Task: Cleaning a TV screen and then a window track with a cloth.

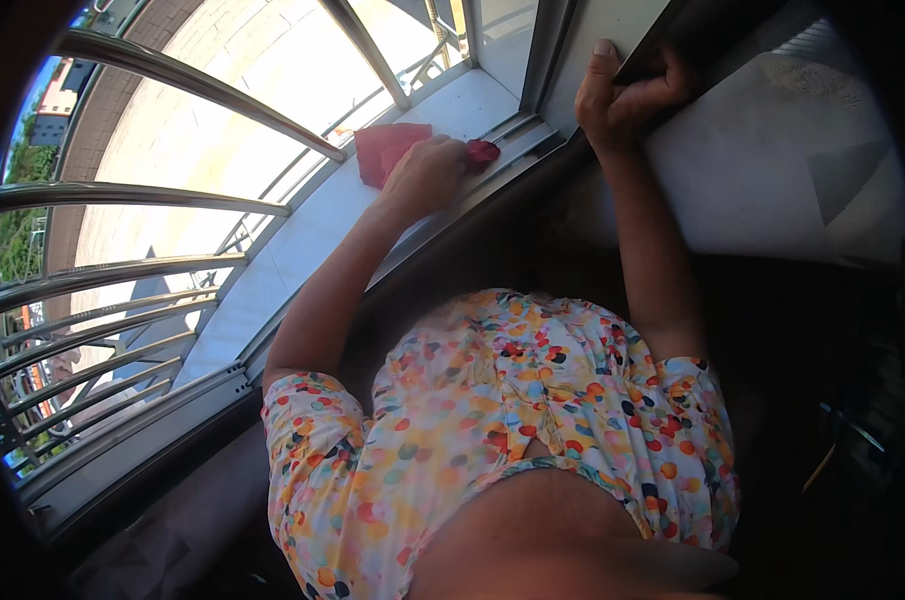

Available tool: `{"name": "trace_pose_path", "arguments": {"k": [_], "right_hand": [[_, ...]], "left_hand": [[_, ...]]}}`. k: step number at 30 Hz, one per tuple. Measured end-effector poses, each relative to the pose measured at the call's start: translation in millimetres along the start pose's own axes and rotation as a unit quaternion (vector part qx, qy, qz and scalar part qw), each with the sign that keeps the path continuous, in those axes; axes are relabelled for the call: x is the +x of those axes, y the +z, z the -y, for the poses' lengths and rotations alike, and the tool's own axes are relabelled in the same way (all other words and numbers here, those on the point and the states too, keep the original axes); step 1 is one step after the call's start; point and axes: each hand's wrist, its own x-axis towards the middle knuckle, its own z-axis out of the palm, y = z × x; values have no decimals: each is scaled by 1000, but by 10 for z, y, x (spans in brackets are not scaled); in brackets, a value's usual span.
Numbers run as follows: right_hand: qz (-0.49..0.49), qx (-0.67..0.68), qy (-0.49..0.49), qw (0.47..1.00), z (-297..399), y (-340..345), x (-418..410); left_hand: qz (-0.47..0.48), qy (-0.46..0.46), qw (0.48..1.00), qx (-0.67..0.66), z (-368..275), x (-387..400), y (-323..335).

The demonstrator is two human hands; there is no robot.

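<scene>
My left hand (426, 180) presses down on a red cloth (383, 150) at the open window. One flap of the cloth spreads over the white outer sill (471, 101), and a bunched end sticks out past my fingers over the metal window track (526, 144). Higher up on the right, my right hand (625, 101) grips the dark edge of the window's side frame (651, 45). Its thumb lies against the pale face of that frame, while the curled fingers are partly lost in shadow.
Metal guard bars (197, 90) stand just outside the sill. Beyond them lies sunlit paving (219, 135) far below. The lower window rail (144, 420) runs along the left. A pale wall with grey triangles (782, 165) is to the right, above a dark area.
</scene>
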Motion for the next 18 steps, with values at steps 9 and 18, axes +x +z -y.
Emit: {"name": "trace_pose_path", "arguments": {"k": [9,18], "right_hand": [[2,-71,1,997,50,-30,-46],[17,-86,-23,996,71,3,-88]], "left_hand": [[27,-85,996,1,291,315,245],[-241,-82,950,182,374,921,148]]}}
